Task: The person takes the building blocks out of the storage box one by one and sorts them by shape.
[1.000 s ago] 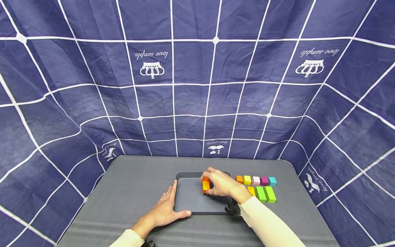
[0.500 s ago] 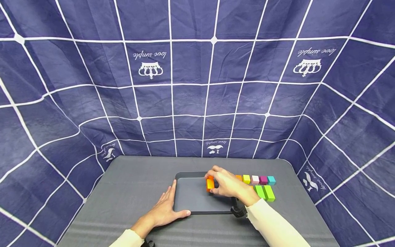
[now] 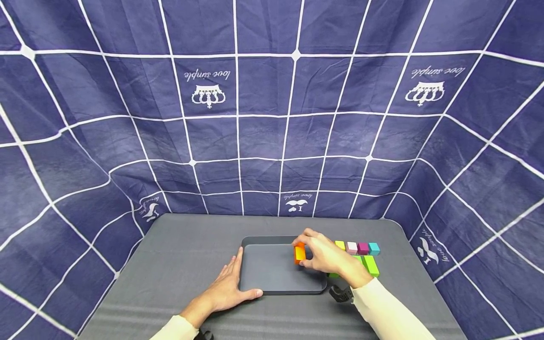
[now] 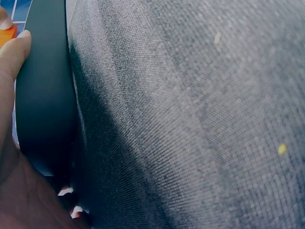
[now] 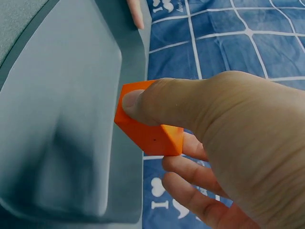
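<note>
My right hand (image 3: 327, 255) pinches an orange block (image 3: 299, 254) between thumb and fingers, over the right part of a shallow grey tray (image 3: 267, 269). In the right wrist view the thumb presses one face of the block (image 5: 155, 138), and the tray floor (image 5: 71, 90) shows beside it. My left hand (image 3: 225, 290) rests at the tray's left side with fingers straight along the wall and the thumb at the near corner. The left wrist view shows the dark tray wall (image 4: 47, 95) against that hand (image 4: 24, 200).
Right of the tray stand a yellow cube (image 3: 340, 244), a pink cube (image 3: 352, 248), a purple cube (image 3: 363, 248) and a cyan cube (image 3: 374, 249). Green blocks (image 3: 371, 266) lie nearer, partly hidden by my right wrist. A blue gridded cloth (image 3: 263, 137) rises behind the grey table (image 3: 187, 241).
My right hand has carried the orange block rightward across the tray, and its wrist now covers more of the blocks at the right. The left hand has stayed in place.
</note>
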Available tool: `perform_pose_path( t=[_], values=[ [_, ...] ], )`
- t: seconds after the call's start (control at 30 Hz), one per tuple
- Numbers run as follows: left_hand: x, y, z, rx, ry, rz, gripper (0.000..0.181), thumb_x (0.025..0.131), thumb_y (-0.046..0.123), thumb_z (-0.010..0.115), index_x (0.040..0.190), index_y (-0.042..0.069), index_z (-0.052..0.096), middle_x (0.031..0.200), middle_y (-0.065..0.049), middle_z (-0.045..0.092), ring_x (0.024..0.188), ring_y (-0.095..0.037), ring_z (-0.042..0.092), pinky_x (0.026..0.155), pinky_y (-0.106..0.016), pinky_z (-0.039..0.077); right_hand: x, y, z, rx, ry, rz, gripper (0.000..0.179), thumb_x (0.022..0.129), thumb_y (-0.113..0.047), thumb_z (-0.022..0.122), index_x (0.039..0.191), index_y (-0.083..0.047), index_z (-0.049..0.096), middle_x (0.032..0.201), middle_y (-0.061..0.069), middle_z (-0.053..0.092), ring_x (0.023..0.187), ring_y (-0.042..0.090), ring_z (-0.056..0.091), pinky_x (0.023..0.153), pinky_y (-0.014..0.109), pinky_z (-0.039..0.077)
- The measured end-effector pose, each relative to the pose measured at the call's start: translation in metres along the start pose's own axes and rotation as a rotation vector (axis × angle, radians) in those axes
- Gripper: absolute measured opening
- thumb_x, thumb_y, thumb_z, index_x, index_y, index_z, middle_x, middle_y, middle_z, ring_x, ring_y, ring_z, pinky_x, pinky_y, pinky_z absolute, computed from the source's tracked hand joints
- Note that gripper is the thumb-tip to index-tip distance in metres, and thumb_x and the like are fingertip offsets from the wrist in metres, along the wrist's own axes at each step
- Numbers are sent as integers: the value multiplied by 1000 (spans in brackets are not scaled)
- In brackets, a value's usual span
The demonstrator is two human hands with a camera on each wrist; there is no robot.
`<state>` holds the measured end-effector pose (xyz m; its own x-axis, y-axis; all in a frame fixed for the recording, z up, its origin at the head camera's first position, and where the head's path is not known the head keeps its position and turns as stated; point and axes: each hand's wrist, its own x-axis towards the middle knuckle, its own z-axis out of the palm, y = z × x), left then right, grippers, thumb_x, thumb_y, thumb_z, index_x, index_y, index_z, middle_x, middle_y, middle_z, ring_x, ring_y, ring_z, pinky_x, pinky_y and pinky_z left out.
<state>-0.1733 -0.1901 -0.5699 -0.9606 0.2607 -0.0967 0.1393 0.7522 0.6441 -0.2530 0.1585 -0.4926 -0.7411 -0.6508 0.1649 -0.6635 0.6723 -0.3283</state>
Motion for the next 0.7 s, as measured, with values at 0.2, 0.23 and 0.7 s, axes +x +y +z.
perform_pose_path(
  t=[0.2, 0.23, 0.7],
  values=[
    [1, -1, 0, -2, 1, 6, 148, 90, 70, 93, 187, 3, 3, 193, -29, 23, 181, -51, 22, 148, -71, 21, -13, 10, -8, -8, 20, 13, 47, 91, -13, 99, 134, -12, 81, 129, 5, 74, 112, 30, 78, 102, 49, 71],
    [1, -1, 0, -2, 1, 8, 148, 90, 70, 93, 187, 3, 4, 192, -29, 23, 181, -51, 23, 147, -72, 21, -15, 12, -10, -4, 23, 18, 47, 91, -13, 99, 135, -11, 81, 129, 5, 74, 111, 30, 78, 101, 48, 71],
    [1, -1, 1, -6, -9, 7, 148, 90, 70, 92, 188, 4, 2, 193, -28, 21, 182, -50, 22, 148, -71, 21, -48, 41, -26, -26, 121, 27, 50, 86, -4, 100, 132, -7, 81, 125, 4, 76, 104, 24, 77, 93, 42, 71]
  ],
)
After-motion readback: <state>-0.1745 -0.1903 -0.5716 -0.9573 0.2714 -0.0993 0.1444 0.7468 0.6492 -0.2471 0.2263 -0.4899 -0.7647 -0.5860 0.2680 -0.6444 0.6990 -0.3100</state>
